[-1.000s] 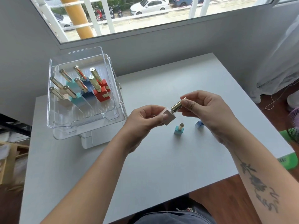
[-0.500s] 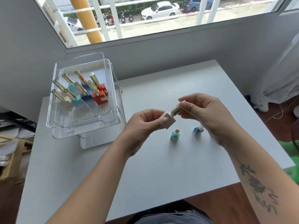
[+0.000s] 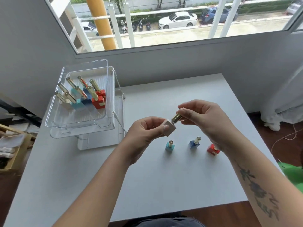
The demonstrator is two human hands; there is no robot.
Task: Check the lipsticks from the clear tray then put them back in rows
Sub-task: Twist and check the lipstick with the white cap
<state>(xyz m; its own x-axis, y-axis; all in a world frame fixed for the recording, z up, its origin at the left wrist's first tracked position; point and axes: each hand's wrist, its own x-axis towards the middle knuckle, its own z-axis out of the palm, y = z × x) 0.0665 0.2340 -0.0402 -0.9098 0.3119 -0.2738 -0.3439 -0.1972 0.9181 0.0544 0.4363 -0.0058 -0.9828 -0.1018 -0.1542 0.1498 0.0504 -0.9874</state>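
Both hands are working one lipstick above the white table. The left hand is pinching the pale pink lipstick by its square base, fingers clamped on it, while the right hand is gripping its gold cap with thumb and fingertips closed around it. Just past the hands, three more are standing upright on the table in a loose row: a teal lipstick, a blue lipstick and a red lipstick, which is partly hiding behind the right wrist. Further back on the left, the clear tray is sitting on a clear stand, holding eight more lipsticks in two rows, gold caps leaning.
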